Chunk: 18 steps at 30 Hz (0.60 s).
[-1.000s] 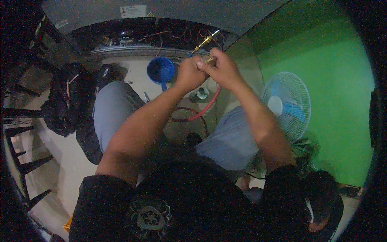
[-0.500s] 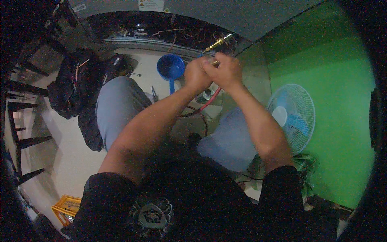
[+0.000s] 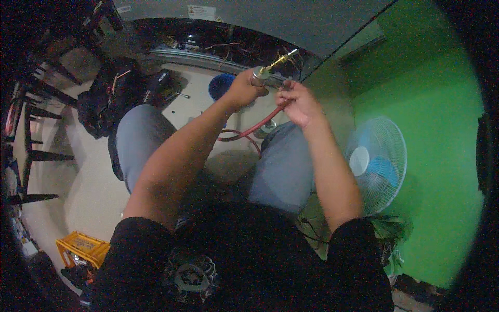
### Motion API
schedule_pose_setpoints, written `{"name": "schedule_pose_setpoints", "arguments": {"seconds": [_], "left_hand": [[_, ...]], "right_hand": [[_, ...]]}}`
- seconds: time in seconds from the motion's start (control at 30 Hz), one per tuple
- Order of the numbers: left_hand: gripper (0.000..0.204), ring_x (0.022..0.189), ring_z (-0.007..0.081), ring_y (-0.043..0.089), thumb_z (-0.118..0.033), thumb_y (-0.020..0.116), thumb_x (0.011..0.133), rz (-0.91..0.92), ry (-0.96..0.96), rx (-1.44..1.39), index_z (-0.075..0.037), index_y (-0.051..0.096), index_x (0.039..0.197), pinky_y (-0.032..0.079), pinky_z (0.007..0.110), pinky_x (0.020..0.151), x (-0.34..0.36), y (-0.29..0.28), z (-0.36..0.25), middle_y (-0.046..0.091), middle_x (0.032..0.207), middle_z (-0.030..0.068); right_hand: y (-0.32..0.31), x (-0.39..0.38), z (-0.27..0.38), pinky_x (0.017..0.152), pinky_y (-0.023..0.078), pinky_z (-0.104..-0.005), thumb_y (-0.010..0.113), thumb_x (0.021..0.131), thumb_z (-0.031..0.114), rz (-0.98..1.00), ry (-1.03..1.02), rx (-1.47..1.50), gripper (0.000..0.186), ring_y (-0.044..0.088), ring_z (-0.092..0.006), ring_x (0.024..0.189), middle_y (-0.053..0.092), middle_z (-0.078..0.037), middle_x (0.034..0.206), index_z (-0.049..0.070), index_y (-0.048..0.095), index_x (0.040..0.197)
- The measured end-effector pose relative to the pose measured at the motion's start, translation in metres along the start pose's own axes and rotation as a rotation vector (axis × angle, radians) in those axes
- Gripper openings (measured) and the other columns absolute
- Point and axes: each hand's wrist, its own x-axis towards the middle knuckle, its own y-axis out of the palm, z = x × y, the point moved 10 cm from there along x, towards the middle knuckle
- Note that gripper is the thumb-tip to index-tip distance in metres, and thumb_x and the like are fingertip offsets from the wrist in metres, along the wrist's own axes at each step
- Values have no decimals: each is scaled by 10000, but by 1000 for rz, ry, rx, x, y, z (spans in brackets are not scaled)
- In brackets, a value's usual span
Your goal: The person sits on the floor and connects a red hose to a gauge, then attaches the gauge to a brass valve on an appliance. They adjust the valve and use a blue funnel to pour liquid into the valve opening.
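Observation:
My left hand (image 3: 240,92) is closed around a silver metal fitting (image 3: 259,76), whose body extends toward my right hand (image 3: 300,108). Above it, a brass fitting with a thin silver tip (image 3: 280,60) points up and right. My right hand has its fingers curled at the upper end of a red hose (image 3: 254,128), beside the silver piece; their exact grip is partly hidden. The hose curves down between my knees. Behind my left hand a blue plastic dipper (image 3: 219,83) lies on the floor.
A grey appliance (image 3: 291,23) with exposed copper tubing stands ahead. A white fan (image 3: 358,161) is by the green wall (image 3: 436,156) at right. Black bags (image 3: 99,114) and dark wooden legs (image 3: 49,155) are at left, a yellow crate (image 3: 83,244) lower left.
My hands have separated slightly, my right shifting right and down, revealing the silver fitting in my left. The view has shifted; the person seen lower right earlier is out of sight.

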Motion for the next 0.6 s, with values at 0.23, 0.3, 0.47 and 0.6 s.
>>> {"name": "schedule_pose_setpoints", "arguments": {"seconds": [0.23, 0.3, 0.47, 0.6], "left_hand": [[292, 799, 123, 563, -48, 740, 705, 12, -131, 136, -53, 600, 962, 470, 300, 715, 1, -2, 31, 624, 835, 21], [292, 773, 127, 554, -56, 746, 704, 10, -79, 87, -57, 601, 957, 467, 304, 703, 3, -3, 29, 608, 801, 17], [298, 748, 135, 548, -52, 748, 699, -77, 58, 73, -60, 603, 959, 464, 313, 695, 11, -11, 29, 603, 789, 19], [327, 845, 170, 613, -42, 736, 713, 5, -104, -38, -50, 602, 1010, 494, 331, 765, 6, -4, 54, 664, 905, 56]], "right_hand": [[34, -64, -25, 764, 472, -335, 559, 853, -6, 237, 167, 152, 292, 535, -240, 864, 544, -183, 1014, 28, 487, 1134], [44, -77, 3, 727, 471, -324, 558, 899, 46, 201, 89, 159, 242, 530, -215, 838, 539, -153, 991, 42, 495, 1133], [115, -134, -31, 520, 410, -250, 510, 990, 168, 425, 214, 330, 218, 449, -110, 627, 492, -11, 855, 114, 532, 1200], [57, -100, -33, 443, 324, -211, 468, 1012, 187, -85, 114, -634, 202, 343, -55, 538, 438, 27, 746, 130, 536, 1194]]}}
